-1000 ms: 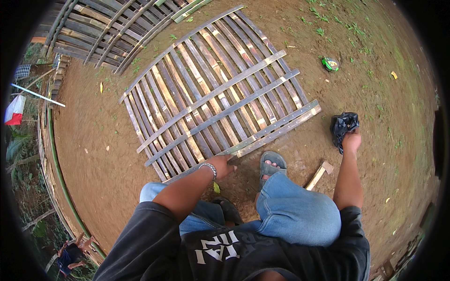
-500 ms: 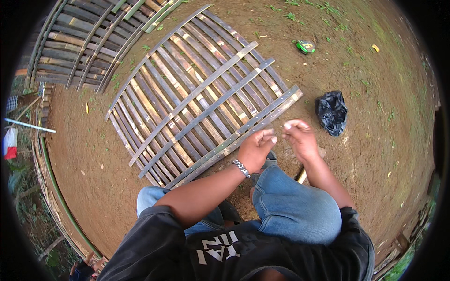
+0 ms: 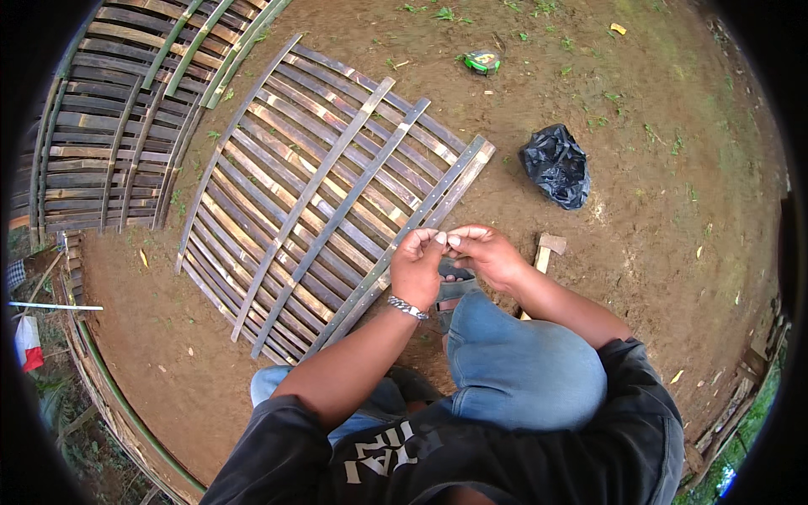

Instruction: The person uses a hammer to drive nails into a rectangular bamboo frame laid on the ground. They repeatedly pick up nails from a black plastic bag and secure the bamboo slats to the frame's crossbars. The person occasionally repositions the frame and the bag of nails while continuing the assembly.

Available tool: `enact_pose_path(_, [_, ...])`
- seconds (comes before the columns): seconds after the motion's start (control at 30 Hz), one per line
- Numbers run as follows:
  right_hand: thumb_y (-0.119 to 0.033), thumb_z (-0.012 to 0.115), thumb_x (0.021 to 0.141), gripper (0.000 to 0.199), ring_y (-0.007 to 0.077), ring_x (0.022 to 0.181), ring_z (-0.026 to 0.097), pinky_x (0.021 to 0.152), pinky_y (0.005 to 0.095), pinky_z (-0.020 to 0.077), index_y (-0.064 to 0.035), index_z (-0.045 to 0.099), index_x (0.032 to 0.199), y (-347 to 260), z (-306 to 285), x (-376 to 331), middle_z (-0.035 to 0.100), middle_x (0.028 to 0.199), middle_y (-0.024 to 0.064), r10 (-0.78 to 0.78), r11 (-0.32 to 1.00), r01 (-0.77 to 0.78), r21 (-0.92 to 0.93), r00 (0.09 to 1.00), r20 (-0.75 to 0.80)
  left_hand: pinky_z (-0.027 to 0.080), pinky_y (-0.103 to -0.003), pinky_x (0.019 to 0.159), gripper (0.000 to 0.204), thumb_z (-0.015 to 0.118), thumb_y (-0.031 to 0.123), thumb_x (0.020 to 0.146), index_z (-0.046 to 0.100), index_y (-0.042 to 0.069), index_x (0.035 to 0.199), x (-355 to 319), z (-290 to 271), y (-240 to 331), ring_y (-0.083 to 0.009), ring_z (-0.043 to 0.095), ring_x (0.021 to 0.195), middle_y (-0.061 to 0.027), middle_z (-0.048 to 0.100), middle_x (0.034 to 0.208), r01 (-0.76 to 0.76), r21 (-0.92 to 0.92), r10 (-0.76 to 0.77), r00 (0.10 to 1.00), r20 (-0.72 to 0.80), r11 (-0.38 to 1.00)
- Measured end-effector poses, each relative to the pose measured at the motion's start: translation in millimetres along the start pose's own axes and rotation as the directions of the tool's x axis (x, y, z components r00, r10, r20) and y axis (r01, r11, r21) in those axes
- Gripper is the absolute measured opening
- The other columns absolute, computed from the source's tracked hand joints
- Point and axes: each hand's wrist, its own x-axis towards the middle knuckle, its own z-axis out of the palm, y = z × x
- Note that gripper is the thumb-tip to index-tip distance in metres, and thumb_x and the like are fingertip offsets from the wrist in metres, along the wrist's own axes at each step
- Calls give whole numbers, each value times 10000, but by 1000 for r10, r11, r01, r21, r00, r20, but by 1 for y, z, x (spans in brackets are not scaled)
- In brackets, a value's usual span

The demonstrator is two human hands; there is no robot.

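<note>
My left hand (image 3: 417, 271) and my right hand (image 3: 490, 257) meet in front of my bent knee, thumbs and fingertips pinched together. Whatever lies between the fingertips is too small to make out. Just beyond and to the left, a slatted bamboo panel (image 3: 313, 192) rests on the ground, with two long crosspieces over its slats. A doubled strip (image 3: 446, 189) dotted with small marks runs along its near right edge, close to my left hand. Beside my right forearm is a tool with a wooden handle and a rusty metal head (image 3: 553, 243), partly hidden by my arm and knee.
A black plastic bag (image 3: 555, 168) sits on the dirt to the right. Farther off lie a green and black tape measure (image 3: 482, 62) and a small yellow scrap (image 3: 618, 29). Another bamboo panel (image 3: 105, 126) stands at the far left. A green pole (image 3: 118, 383) edges the ground at left.
My hands, slightly apart before, have come together at the fingertips. A thin sliver showed at my right fingertips earlier. The view has shifted, uncovering the tool's head.
</note>
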Motion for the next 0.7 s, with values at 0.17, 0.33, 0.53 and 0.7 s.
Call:
enact_pose_path(0.17, [-262,730,954,397,100,856,614,784,283,492,-61,645,1286,0,-12,-5,693,1022,-1,49,990,-72,-119,981,-188,518,-292,743,138,612,140,1012,615,4,994,25,-40,-6,-118,641,802,-47,675,878,-64,276,91,992,-87,959])
enact_pose_path(0.33, [-270,754,939,425,92,804,583,700,245,486,-25,627,1261,30,-49,-1,663,1005,10,81,978,-133,-159,951,-298,505,-420,768,166,630,182,979,590,21,988,84,-108,1,-287,637,805,-165,647,902,-133,794,337,937,-95,594])
enact_pose_path(0.53, [-265,749,938,443,98,821,584,713,260,488,5,615,1263,43,-74,-13,658,1001,20,174,931,-276,-239,911,-374,348,-509,1058,166,618,86,898,552,48,1046,176,-139,21,-369,528,1187,-174,595,1191,-223,955,520,849,92,196])
enact_pose_path(0.7, [-267,748,932,421,96,753,570,658,269,463,15,628,1221,40,-91,-19,649,890,11,269,865,-417,-281,856,-441,219,-598,1145,192,604,58,884,524,43,1058,235,-133,-4,-368,459,1320,-165,537,1335,-349,933,631,744,220,86])
